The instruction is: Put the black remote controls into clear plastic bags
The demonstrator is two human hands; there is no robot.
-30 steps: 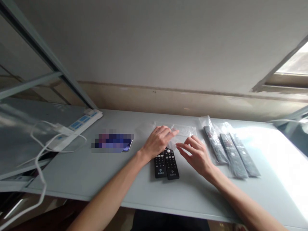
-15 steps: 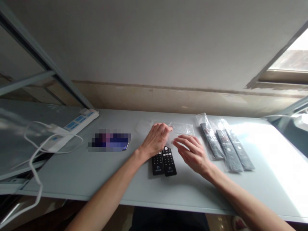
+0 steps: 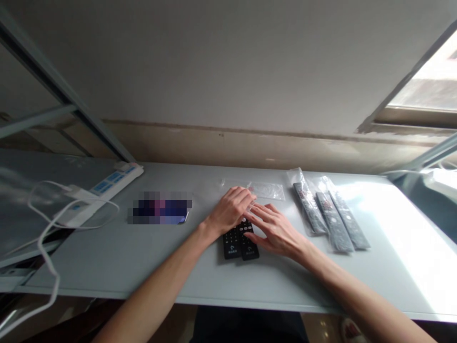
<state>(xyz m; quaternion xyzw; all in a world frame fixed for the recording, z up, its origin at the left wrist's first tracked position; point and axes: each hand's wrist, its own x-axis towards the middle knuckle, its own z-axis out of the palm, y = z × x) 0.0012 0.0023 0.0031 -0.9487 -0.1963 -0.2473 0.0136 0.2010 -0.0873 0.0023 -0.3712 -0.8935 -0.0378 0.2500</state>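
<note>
Two black remotes, a left one [image 3: 231, 247] and a right one [image 3: 250, 250], lie side by side on the grey table [image 3: 171, 267]. Their upper ends are hidden under my hands. My left hand [image 3: 231, 208] is closed over the top of the left remote; a bit of clear plastic shows at its fingertips. My right hand [image 3: 273, 228] reaches across the right remote with its fingers stretched and thumb apart, its fingertips beside my left hand. Flat clear plastic bags [image 3: 266, 190] lie just behind my hands.
Three remotes in clear bags [image 3: 337, 221] lie to the right. A phone, partly blurred [image 3: 160, 209], is at the left. Farther left are a white power strip [image 3: 103, 193] and a looping white cable [image 3: 53, 267]. A wall stands behind the table.
My right hand has moved left and over the right remote, close to my left hand. The whole view has shifted slightly.
</note>
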